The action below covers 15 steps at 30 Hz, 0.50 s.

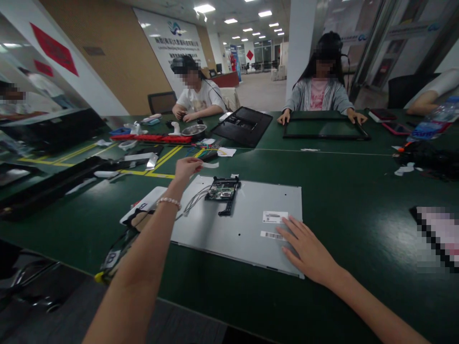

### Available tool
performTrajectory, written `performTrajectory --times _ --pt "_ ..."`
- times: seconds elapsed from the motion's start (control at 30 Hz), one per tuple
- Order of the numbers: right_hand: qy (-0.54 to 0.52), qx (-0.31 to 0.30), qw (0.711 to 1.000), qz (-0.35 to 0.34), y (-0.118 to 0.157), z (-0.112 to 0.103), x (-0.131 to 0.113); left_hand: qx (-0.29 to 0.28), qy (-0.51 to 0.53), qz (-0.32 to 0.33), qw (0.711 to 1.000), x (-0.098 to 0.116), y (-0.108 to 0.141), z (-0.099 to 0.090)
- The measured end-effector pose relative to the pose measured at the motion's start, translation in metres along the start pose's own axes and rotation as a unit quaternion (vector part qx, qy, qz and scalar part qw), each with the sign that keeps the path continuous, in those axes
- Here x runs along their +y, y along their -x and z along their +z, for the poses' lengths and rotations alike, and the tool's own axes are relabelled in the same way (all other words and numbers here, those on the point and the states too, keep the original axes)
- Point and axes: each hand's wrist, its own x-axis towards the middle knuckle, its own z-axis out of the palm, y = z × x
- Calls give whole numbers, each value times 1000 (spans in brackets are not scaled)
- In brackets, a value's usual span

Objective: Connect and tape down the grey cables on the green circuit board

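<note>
My left hand [187, 168] is closed in a pinch on a short strip of whitish tape [211, 165], held above the far left corner of a flat grey metal display panel [258, 253]. My right hand [304, 246] lies open on the panel's right side, fingers spread beside two white labels [275, 217]. On the panel's upper middle sits a green circuit board [219, 192] in a black bracket [227, 206]. Thin grey cables [191, 200] run from it toward the left, partly hidden behind my left forearm.
Across the table, one person sits near a black back cover [244, 125]; another holds a black frame [326, 137]. Red strips [154, 138], a metal bowl [194, 130] and paper scraps lie at the far left. A bottle [435, 118] and a phone [439, 234] are at right.
</note>
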Motion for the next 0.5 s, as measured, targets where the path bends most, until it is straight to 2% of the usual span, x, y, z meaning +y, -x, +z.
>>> performTrajectory --times 0.13,0.23,0.33,0.5 --pt "-4 3 1000 1 0 0 1 -10 -36 -8 999 -11 -7 48" --pt "1 3 1000 2 -1 0 1 -9 -90 -3 996 -23 -5 63" --pt "9 -4 1000 -4 -2 -1 2 7 -152 16 988 -28 -5 56" --pt "-8 -19 1000 -4 -1 -5 2 7 -238 19 971 -34 -2 17"
